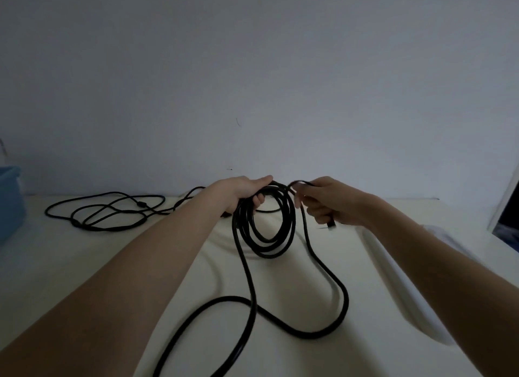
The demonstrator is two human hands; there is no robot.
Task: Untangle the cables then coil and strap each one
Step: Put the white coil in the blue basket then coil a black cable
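Observation:
My left hand [244, 190] grips the top of a coil of thick black cable [265, 230], and several loops hang down from it above the table. My right hand [327, 201] grips another stretch of the same cable beside the coil, with a dark end piece sticking out below its fingers. From there the loose tail [317, 329] runs down in a wide curve across the white table [295, 357] and off the bottom edge. A second, thinner black cable [109, 211] lies in loose loops at the back left of the table.
A blue bin [9, 197] stands at the left edge. A plain wall rises behind the table. At the far right leans a white-framed panel [505, 205]. A pale rounded object [404, 278] lies under my right forearm.

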